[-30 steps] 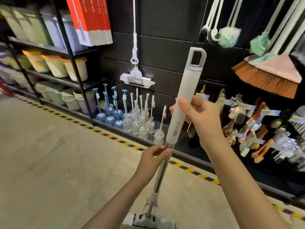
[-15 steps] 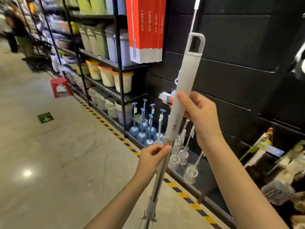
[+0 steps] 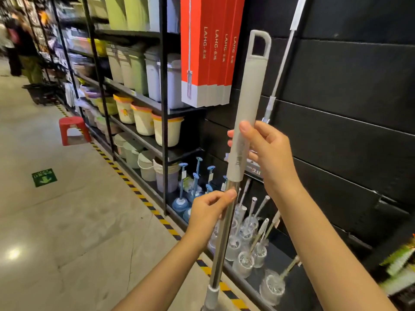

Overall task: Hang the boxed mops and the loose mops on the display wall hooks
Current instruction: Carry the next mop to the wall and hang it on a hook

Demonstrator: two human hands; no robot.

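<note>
Scene: A person stands in a shop aisle facing a black display wall (image 3: 350, 90), holding a loose mop (image 3: 244, 122) upright in both bare hands.
Loose mop: Its pale grey grip, ending in a hanging loop at the top, tilts slightly to the right in front of the wall; the steel pole below runs down out of the bottom edge, so the mop head is not visible. The loop is on no hook.
Right hand: The right hand (image 3: 267, 153) grips the lower part of the grey sleeve, thumb across the front and fingers curled behind.
Left hand: The left hand (image 3: 208, 209) pinches the steel pole just beneath the sleeve, fingertips closed on the metal.
Boxed mops: Red-and-white boxed mops (image 3: 208, 52) hang in a row at the wall's upper left edge, beside the black shelving unit (image 3: 165, 108).
Hung mop: Another mop handle (image 3: 280, 70) hangs against the wall just behind the held one.
Shelves: Bins and buckets (image 3: 167, 131) fill the shelving.
Base ledge: Toilet brushes in clear holders (image 3: 242, 261) stand along the wall's bottom ledge.
Floor: A red stool (image 3: 73, 129) sits near the striped floor tape (image 3: 143, 198).
</note>
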